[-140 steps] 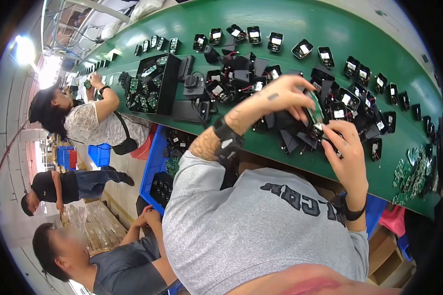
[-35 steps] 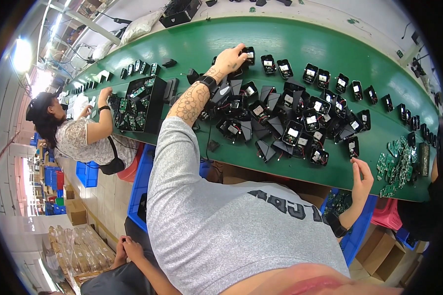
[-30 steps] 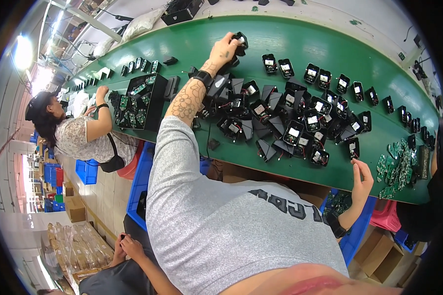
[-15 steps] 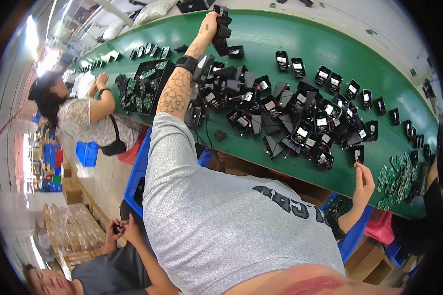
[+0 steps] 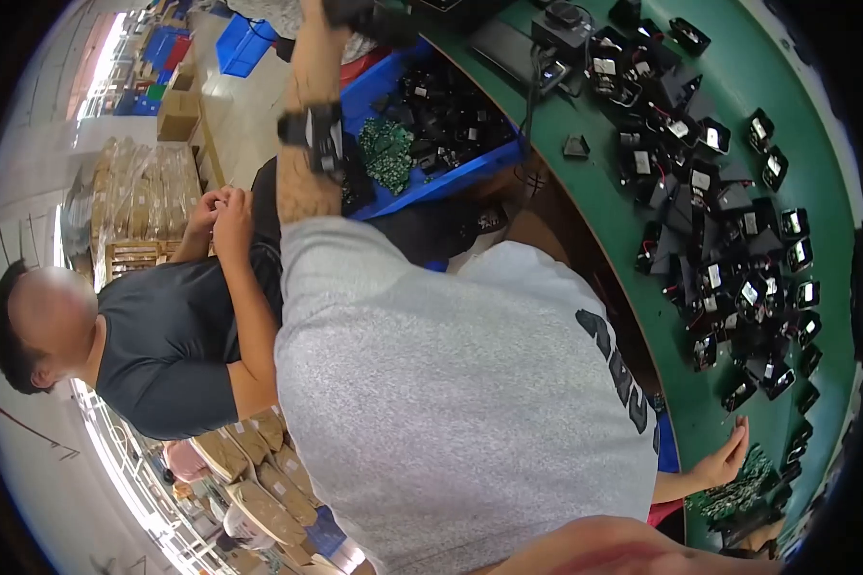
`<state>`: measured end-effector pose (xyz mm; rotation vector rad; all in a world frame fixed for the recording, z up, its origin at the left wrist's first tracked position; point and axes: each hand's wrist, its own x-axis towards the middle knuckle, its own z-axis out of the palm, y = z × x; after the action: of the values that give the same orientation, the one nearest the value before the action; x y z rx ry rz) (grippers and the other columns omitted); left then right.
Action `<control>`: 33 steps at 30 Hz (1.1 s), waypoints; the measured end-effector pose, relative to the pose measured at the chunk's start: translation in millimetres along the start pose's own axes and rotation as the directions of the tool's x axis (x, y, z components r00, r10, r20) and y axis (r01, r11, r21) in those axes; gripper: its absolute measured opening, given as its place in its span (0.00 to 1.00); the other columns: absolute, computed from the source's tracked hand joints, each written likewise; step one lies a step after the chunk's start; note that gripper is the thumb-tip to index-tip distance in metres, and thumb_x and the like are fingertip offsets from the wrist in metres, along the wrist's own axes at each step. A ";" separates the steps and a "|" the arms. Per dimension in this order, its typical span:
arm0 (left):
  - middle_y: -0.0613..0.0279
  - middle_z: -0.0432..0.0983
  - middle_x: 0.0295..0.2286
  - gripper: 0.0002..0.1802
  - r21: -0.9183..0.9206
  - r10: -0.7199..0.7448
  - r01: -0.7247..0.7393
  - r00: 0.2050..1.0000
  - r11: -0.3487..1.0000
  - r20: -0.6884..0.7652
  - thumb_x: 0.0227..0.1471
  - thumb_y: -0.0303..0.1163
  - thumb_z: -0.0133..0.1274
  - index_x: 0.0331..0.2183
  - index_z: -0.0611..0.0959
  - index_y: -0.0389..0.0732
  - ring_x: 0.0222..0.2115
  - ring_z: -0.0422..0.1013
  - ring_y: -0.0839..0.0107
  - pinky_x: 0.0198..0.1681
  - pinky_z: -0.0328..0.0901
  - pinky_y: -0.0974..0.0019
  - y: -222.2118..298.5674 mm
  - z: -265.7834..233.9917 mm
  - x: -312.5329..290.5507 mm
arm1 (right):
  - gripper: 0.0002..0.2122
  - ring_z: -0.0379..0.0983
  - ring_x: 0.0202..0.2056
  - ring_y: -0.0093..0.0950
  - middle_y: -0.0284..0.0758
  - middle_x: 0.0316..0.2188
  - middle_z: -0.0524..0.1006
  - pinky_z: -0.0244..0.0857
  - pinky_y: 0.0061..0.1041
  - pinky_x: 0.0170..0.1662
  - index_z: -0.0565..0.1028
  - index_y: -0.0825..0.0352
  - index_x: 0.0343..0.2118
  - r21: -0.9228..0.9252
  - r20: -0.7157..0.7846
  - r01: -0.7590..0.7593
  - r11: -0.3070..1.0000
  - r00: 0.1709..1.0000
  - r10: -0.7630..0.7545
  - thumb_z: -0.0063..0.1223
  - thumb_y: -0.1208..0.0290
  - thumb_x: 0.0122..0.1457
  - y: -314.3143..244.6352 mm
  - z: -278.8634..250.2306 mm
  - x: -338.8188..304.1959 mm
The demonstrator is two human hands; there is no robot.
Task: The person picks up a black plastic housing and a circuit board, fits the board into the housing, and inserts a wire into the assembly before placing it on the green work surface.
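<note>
Seated co-worker, nine o'clock: the dark-shirted person had both hands drawn together; their contents were too small to tell. With an elbow so near the grey shirt, a turn could have jolted the wearer.
Left hand, eleven o'clock: the hand was cut by the upper edge, so I cannot tell how its fingers stood.
Dark parts, eleven o'clock: black pieces showed just right of that hand, gripped or merely behind it, I cannot tell. If held, they could have slipped, given the far-stretched arm.
Blue bin, twelve o'clock: the bin held green boards and black parts. Anything dropped there could have chipped a board lying uncovered.
Loose piece, between one and two o'clock: a small black part sat near the edge of the green table; a brushing sleeve might have tipped it off.
Heap, between two and three o'clock: red-wired black housings lay crossed over one another. Lifting one could have strained a lead, because they overlapped.
Right hand, four o'clock: the hand had its fingers extended close together, nothing visible between them, tips just short of a housing. A careless push could have shifted it.
Bare boards, four o'clock: green circuit boards lay loosely piled beside that hand, where dragging knuckles could have scraped them.
Housing row, three o'clock: spaced housings lined the far side, easily knocked askew by a sliding heap.
</note>
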<state>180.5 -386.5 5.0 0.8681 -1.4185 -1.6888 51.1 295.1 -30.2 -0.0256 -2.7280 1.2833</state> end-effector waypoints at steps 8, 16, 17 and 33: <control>0.44 0.75 0.31 0.36 -0.365 -0.214 0.184 0.976 0.913 -0.044 0.57 0.63 0.35 0.45 0.70 0.37 0.30 0.74 0.50 0.33 0.72 0.52 -155.7 -108.6 38.6 | 0.14 0.74 0.44 0.27 0.42 0.42 0.78 0.66 0.23 0.51 0.75 0.77 0.45 0.086 0.043 0.127 0.988 0.990 -0.131 0.45 0.72 0.65 -25.9 22.2 19.8; 0.37 0.73 0.36 0.23 0.592 0.250 -0.056 0.935 0.804 -0.250 0.61 0.44 0.33 0.38 0.74 0.33 0.40 0.69 0.41 0.43 0.63 0.50 -283.1 -57.8 59.2 | 0.15 0.74 0.45 0.26 0.41 0.43 0.78 0.65 0.23 0.52 0.75 0.76 0.46 0.024 0.074 0.115 0.993 0.991 -0.116 0.45 0.68 0.66 -29.3 17.2 13.0; 0.35 0.73 0.36 0.22 0.628 0.226 -0.010 0.937 0.778 -0.265 0.60 0.44 0.35 0.39 0.73 0.34 0.40 0.68 0.38 0.43 0.63 0.47 -284.3 -51.6 58.6 | 0.15 0.74 0.45 0.26 0.40 0.43 0.78 0.65 0.23 0.52 0.75 0.76 0.46 0.006 0.069 0.072 0.997 0.995 -0.072 0.45 0.68 0.66 -37.7 18.5 9.8; 0.38 0.66 0.47 0.26 0.913 0.134 0.271 0.937 0.305 -0.323 0.48 0.47 0.54 0.45 0.74 0.43 0.43 0.68 0.41 0.38 0.68 0.46 -266.8 -12.6 17.2 | 0.15 0.74 0.44 0.28 0.42 0.42 0.78 0.67 0.24 0.51 0.74 0.78 0.45 -0.020 0.104 0.083 0.996 0.991 -0.080 0.44 0.70 0.66 -27.6 18.2 14.4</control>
<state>150.9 -380.3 -261.0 1.7864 -2.1271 -0.4349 35.7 264.5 -18.9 0.1526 -2.7983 1.2640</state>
